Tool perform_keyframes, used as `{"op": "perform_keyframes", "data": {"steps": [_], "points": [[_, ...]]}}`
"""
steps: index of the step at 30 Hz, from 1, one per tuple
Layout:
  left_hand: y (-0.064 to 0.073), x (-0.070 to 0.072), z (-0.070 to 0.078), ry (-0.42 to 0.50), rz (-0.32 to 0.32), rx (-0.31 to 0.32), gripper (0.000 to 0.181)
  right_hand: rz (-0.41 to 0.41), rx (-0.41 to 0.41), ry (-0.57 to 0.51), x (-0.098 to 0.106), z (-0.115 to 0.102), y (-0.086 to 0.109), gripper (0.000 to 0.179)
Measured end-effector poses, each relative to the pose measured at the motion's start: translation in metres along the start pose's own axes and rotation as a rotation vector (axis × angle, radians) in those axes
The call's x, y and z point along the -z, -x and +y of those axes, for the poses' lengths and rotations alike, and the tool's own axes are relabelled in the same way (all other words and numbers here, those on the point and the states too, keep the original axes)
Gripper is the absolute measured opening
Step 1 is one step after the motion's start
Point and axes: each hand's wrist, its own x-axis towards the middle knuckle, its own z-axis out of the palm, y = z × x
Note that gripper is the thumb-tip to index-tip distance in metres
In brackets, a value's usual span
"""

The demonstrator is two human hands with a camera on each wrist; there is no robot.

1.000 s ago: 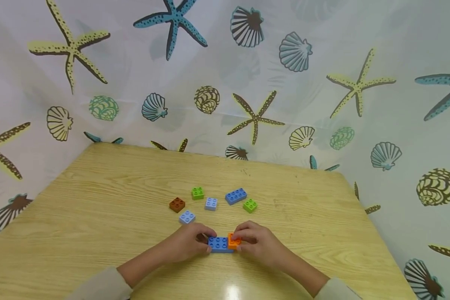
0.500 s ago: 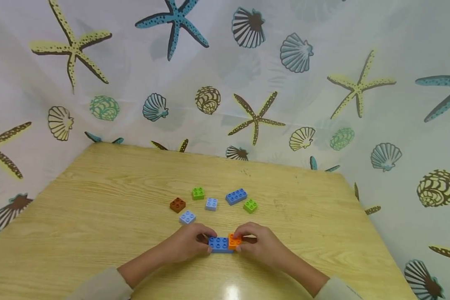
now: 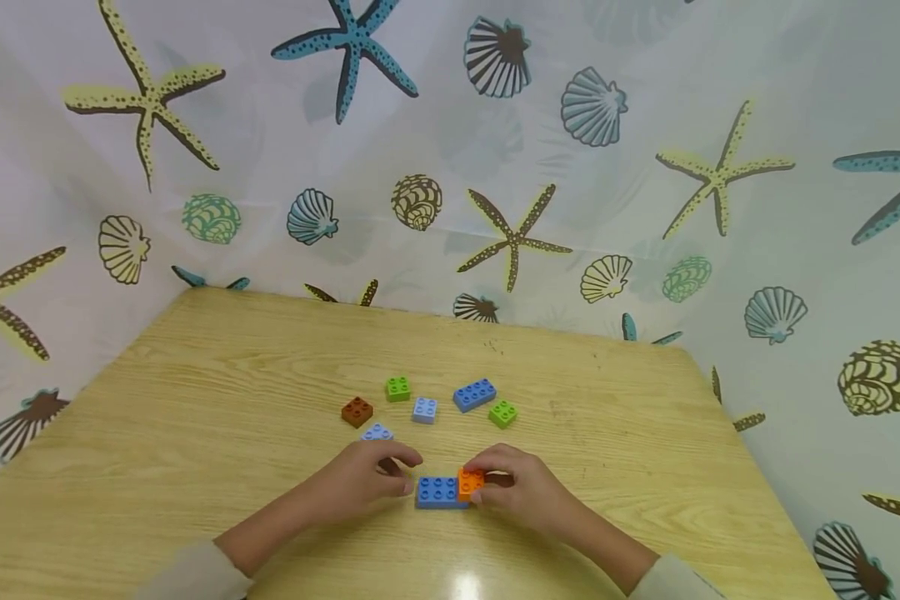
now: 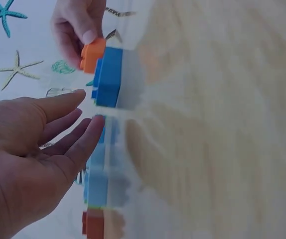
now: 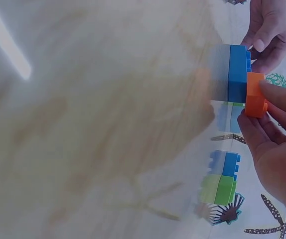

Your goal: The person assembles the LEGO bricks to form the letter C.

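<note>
A long blue building brick (image 3: 438, 493) lies on the table in front of the person, its studs facing up. On its right end sits a small orange brick (image 3: 470, 484), which reaches a little past that end. The right hand (image 3: 521, 492) pinches the orange brick between thumb and fingers, as the right wrist view also shows. Just left of the blue brick is the left hand (image 3: 363, 483), apart from it, with thumb and fingers spread and nothing between them. Behind the left hand, a light blue brick (image 3: 377, 432) is partly covered by it.
Farther back on the wooden table (image 3: 232, 375) lie a brown brick (image 3: 357, 412), a green brick (image 3: 397, 388), another light blue brick (image 3: 424, 409), a second long blue brick (image 3: 475, 394) and another green brick (image 3: 503, 413). A curtain with starfish and shells hangs behind.
The left hand has let go of the long blue brick's left end and drawn back to the left, fingers spreading. The right hand stays on the orange brick.
</note>
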Motion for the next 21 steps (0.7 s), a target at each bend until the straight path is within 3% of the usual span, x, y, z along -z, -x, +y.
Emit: {"op": "perform_keyframes", "data": {"steps": [6, 12, 21], "points": [[0.006, 0.027, -0.004, 0.013, 0.082, 0.021, 0.034, -0.005, 0.0, 0.011, 0.001, 0.0, 0.0, 0.028], [-0.001, 0.046, -0.015, -0.101, 0.137, 0.01, 0.036, -0.015, 0.004, 0.001, 0.002, 0.001, 0.0, 0.028], [-0.015, 0.054, -0.026, -0.175, 0.095, -0.029, 0.037, -0.027, -0.012, -0.011, 0.004, 0.0, -0.001, 0.029]]}}
